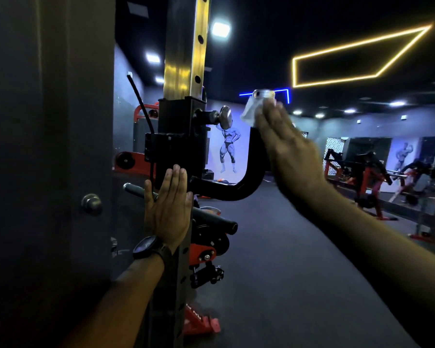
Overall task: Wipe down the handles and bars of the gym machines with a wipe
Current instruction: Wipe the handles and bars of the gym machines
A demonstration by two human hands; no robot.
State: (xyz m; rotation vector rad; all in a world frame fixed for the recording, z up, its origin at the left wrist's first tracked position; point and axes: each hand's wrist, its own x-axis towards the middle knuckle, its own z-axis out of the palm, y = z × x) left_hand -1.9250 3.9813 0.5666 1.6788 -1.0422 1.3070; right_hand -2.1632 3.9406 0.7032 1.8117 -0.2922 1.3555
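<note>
A black curved J-shaped bar point(239, 190) sticks out from a black bracket point(180, 136) on the rack's upright post point(186, 54), ending in a shiny metal cap point(263, 93). My right hand point(290, 151) lies flat with straight fingers against the bar's upright end, pressing a white wipe point(251, 113) onto it just below the cap. My left hand point(168, 209), with a dark watch on its wrist, rests flat with straight fingers on the post below the bracket. The part of the bar under my right hand is hidden.
A metal pull knob point(224, 116) juts from the bracket. A grey barbell sleeve point(136, 190) and black roller point(216, 221) lie behind my left hand. A dark wall point(48, 146) stands at left. Red machines point(367, 177) stand at right across the dark floor.
</note>
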